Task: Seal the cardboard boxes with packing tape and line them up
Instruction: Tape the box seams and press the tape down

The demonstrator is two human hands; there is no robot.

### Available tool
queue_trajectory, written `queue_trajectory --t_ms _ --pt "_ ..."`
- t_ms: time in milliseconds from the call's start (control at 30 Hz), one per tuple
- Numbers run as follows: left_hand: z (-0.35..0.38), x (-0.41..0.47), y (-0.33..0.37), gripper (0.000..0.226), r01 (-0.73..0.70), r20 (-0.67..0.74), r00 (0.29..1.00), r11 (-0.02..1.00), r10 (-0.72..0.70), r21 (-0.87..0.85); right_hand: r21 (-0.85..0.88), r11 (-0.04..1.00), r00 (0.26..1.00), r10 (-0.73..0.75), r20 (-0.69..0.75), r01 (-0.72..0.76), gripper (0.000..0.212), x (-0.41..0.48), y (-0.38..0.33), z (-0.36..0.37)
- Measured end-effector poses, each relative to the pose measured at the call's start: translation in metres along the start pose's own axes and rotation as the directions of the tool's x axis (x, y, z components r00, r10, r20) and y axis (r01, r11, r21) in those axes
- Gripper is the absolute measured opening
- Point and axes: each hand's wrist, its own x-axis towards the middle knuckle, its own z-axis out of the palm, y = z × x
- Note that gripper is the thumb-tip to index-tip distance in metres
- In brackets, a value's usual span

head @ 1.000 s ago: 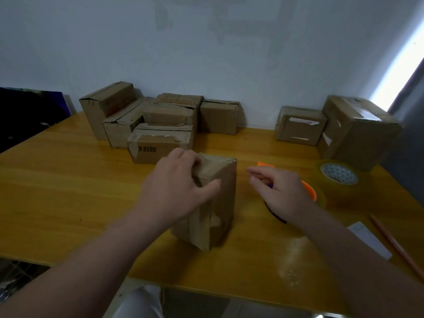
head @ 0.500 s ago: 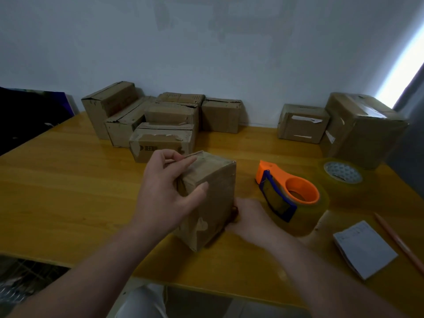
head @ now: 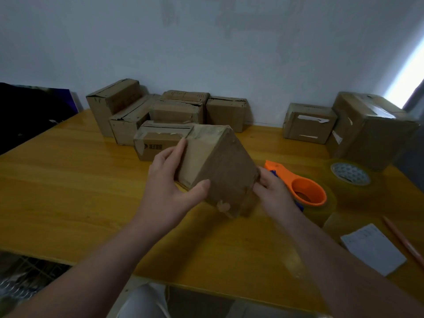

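Cardboard box (head: pixel 220 171): one, tilted, over table (head: pixel 68 191) | left hand (head: pixel 169 187): fingers grasping its left side | right hand (head: pixel 273 191): fingers gripping its right edge | six boxes (head: pixel 176 111) back left, two boxes (head: pixel 309 122) back right | one tape dispenser (head: pixel 307 193), one spare roll (head: pixel 350 175)

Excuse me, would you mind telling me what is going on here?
A person holds a small cardboard box tilted over the wooden table, left hand gripping its left side, right hand its lower right edge. The orange tape dispenser lies beside it, near a spare tape roll. More boxes stand along the wall.
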Motion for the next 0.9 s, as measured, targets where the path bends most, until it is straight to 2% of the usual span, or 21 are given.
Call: queue_trajectory --t_ms 67,133,233,300,400,500,567,667,767,833,900 --pt "0.001 0.004 0.002 0.105 0.059 0.066 0.996 0.992 -0.052 -0.112 0.171 0.985 1.0 0.007 -0.001 -0.007 0.031 0.001 -0.013 -0.008" --pt "0.001 0.009 -0.006 0.111 0.153 0.152 0.981 0.967 -0.123 -0.203 0.256 0.966 0.999 0.026 -0.026 -0.019 0.028 0.001 -0.022 -0.015" --pt "-0.001 0.016 -0.019 0.111 0.266 0.334 0.927 0.927 -0.171 -0.263 0.256 0.966 0.994 0.003 -0.111 0.026 0.024 -0.003 -0.029 -0.023" --pt "0.0 0.019 -0.023 0.1 0.317 0.396 0.898 0.907 -0.193 -0.277 0.24 0.969 0.988 -0.03 -0.155 0.067 0.02 -0.008 -0.031 -0.025" --pt "0.01 0.024 -0.028 0.069 0.392 0.331 0.9 0.86 -0.284 -0.326 0.189 0.979 0.984 -0.042 -0.173 0.075 0.021 -0.015 -0.029 -0.023" --pt "0.016 0.03 -0.031 0.075 0.384 0.24 0.916 0.875 -0.321 -0.296 0.176 0.983 0.983 -0.022 -0.181 0.055 0.029 -0.019 -0.023 -0.018" --pt "0.018 0.033 -0.029 0.08 0.34 0.195 0.933 0.922 -0.304 -0.187 0.197 0.98 0.985 0.011 -0.17 0.023 0.037 -0.021 -0.02 -0.014" --pt "0.02 0.034 -0.017 0.078 0.186 0.168 0.964 0.973 -0.208 0.137 0.213 0.976 0.991 0.063 -0.114 -0.038 0.041 -0.025 -0.013 -0.007" --pt "0.025 0.033 0.004 0.07 -0.139 0.321 0.947 0.876 -0.02 0.463 0.214 0.974 0.991 0.097 -0.096 -0.075 0.043 -0.025 -0.008 -0.003" --pt "0.035 0.032 0.017 0.067 -0.307 0.45 0.892 0.794 0.047 0.525 0.207 0.975 0.989 0.1 -0.107 -0.076 0.042 -0.025 -0.007 -0.002" --pt "0.049 0.034 0.023 0.073 -0.389 0.515 0.855 0.737 0.065 0.553 0.184 0.98 0.987 0.095 -0.131 -0.07 0.041 -0.024 -0.009 -0.002"
